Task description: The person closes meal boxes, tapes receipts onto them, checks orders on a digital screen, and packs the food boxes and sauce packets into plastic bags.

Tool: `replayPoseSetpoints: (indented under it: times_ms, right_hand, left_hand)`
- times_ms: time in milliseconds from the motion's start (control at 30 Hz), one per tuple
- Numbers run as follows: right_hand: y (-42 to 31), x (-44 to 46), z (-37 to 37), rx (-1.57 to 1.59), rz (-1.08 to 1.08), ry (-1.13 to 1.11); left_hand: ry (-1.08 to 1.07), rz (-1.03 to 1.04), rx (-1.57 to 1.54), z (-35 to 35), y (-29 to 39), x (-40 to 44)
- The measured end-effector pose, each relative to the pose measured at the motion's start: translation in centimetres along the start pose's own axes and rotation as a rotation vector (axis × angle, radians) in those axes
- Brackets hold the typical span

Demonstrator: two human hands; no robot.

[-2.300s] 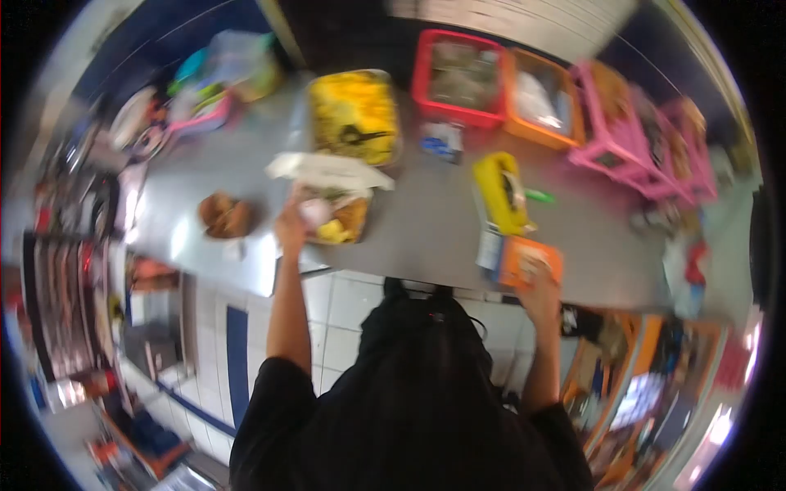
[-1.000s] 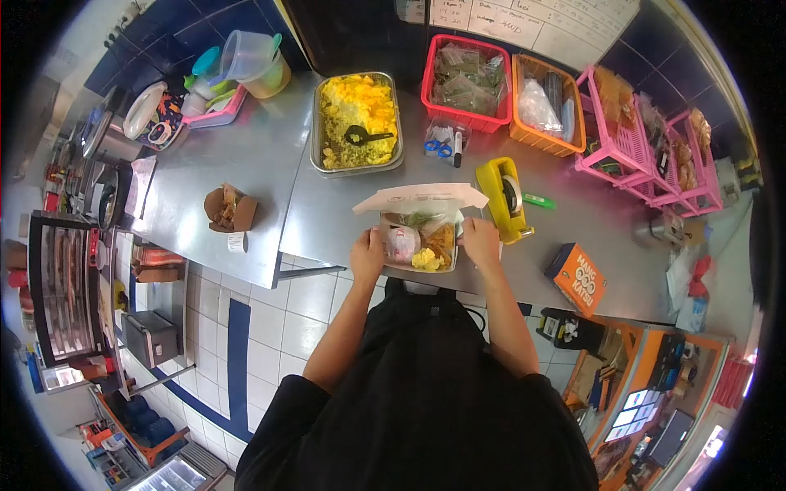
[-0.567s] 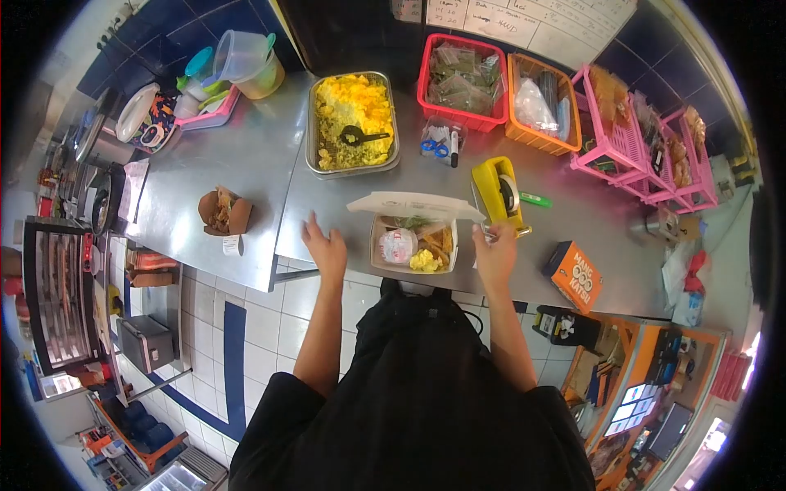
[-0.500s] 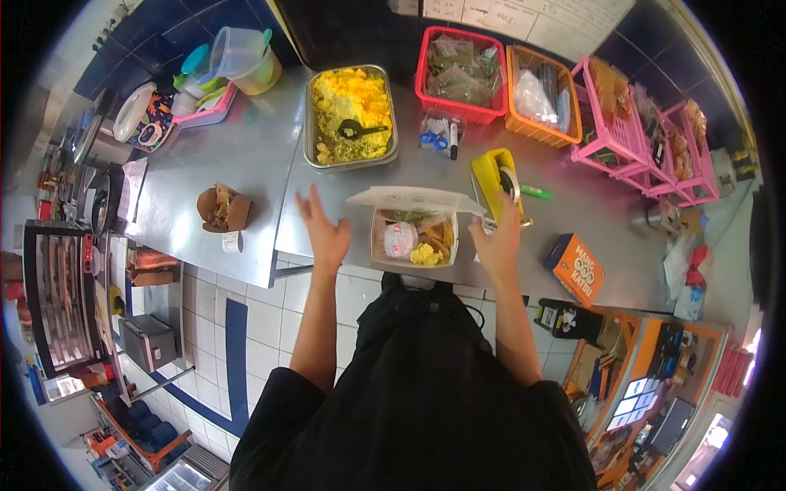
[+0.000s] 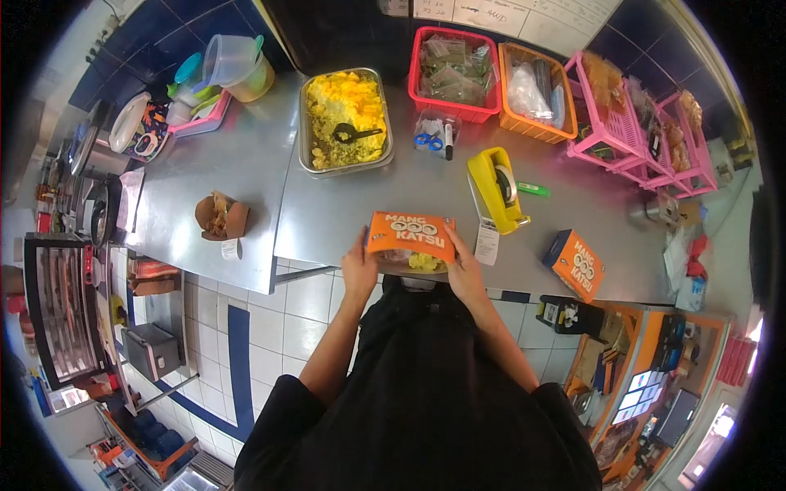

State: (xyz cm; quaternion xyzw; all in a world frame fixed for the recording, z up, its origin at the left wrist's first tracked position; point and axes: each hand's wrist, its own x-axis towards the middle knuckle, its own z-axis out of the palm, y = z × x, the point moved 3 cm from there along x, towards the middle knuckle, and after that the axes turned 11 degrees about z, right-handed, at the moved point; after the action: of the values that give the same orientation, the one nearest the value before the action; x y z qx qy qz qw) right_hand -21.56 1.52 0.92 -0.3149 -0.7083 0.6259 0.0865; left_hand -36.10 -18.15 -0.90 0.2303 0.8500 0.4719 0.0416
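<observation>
An orange takeaway box [image 5: 409,236] printed "MANG KATSU" sits at the counter's front edge with its lid folded partway down. Under the lid's front edge, yellow food [image 5: 424,262] still shows; the other contents are mostly hidden. My left hand [image 5: 360,268] holds the box's left side, fingers against the lid's edge. On the opposite side my right hand [image 5: 467,272] grips the box and lid in the same way. Just right of the box lie a paper receipt [image 5: 487,244] and a yellow tape dispenser [image 5: 496,190].
Behind the box stands a metal tray [image 5: 346,172] of yellow rice with a black spoon. A second closed orange box [image 5: 575,265] lies at right. An open brown food carton [image 5: 223,218] is at left. Red [image 5: 453,109] and orange baskets [image 5: 536,127] line the back.
Both hands moved inward from beside the open box onto its sides. The lid swung from standing open to partly down, its printed face now showing.
</observation>
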Motion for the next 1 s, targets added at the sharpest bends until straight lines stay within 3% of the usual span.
replayPoseSetpoints:
  times_ms: [100,167,233,267,333,367,433,500,533,567,600,667,733,800,833,867,900,933,967,1000]
  right_hand:
    - [-1.3,1.0,-1.8,-0.133,0.149,-0.071]
    - [-0.2,1.3,-2.0,-0.119,0.169,-0.108]
    - [1.0,1.5,-2.1,-0.106,0.182,-0.141]
    - [1.1,0.9,-2.0,0.044,0.138,-0.225]
    - [1.6,0.6,-2.2,0.192,0.098,-0.311]
    - [1.0,0.8,-2.4,0.273,0.117,-0.351]
    - [-0.8,0.8,-2.1,0.361,0.148,-0.391]
    - [-2.6,1.7,-1.6,0.075,0.448,-0.071]
    - [-2.1,2.0,-1.1,0.075,0.45,-0.066]
    - [-1.1,2.6,-0.5,-0.187,0.416,-0.028]
    - [-1.2,3.1,-0.2,-0.449,0.375,0.011]
    - [-1.4,2.8,-0.5,-0.561,0.407,0.021]
    - [-2.2,2.8,-0.8,-0.667,0.446,0.036]
    - [-3.0,2.9,-1.3,-0.899,0.218,0.098]
    - [-3.3,3.4,-1.9,-0.898,0.222,0.105]
    - [-4.4,4.2,-1.9,-0.905,-0.047,-0.011]
    - [-5.6,4.2,-1.6,-0.901,-0.311,-0.132]
    - [-6.1,4.3,-1.4,-0.898,-0.308,-0.128]
    - [-6.8,4.0,-0.4,-1.076,-0.316,-0.313]
    - [-7.0,3.7,0.4,-1.25,-0.32,-0.502]
  left_hand:
    - [0.046,-0.108,-0.048,-1.4,2.1,0.8]
    - [-0.04,-0.18,-0.001,-1.3,1.5,0.6]
    - [-0.004,0.132,-0.062,0.1,-1.0,0.3]
    - [-0.002,0.136,-0.064,-0.3,-1.3,0.6]
    - [-0.204,-0.257,-0.809,-0.5,-2.9,0.4]
    - [-0.203,-0.262,-0.808,-1.2,-2.7,0.7]
    - [-0.315,-0.464,-0.73,-2.6,-1.6,1.9]
    - [-0.3,-0.485,-0.656,-2.4,0.3,3.3]
    - [-0.394,-0.357,-0.288,-2.3,2.2,3.9]
    - [-0.473,-0.218,0.081,-2.1,3.7,4.4]
    - [-0.473,-0.211,0.08,-1.3,3.2,4.0]
    - [-0.422,-0.094,0.382,-0.4,1.9,2.9]
    - [-0.486,-0.061,0.264,-1.1,0.2,4.1]
    - [-0.567,-0.043,0.143,-1.6,0.7,4.2]
    - [-0.493,0.147,0.364,-2.2,2.0,4.9]
    - [-0.402,0.342,0.582,-2.7,3.8,5.9]
    - [-0.404,0.346,0.581,-3.0,4.8,6.3]
    - [-0.667,0.48,0.656,-2.5,5.8,6.2]
    - [-0.932,0.614,0.727,-1.9,6.3,5.8]
    - [-0.935,0.623,0.729,-1.7,6.4,5.7]
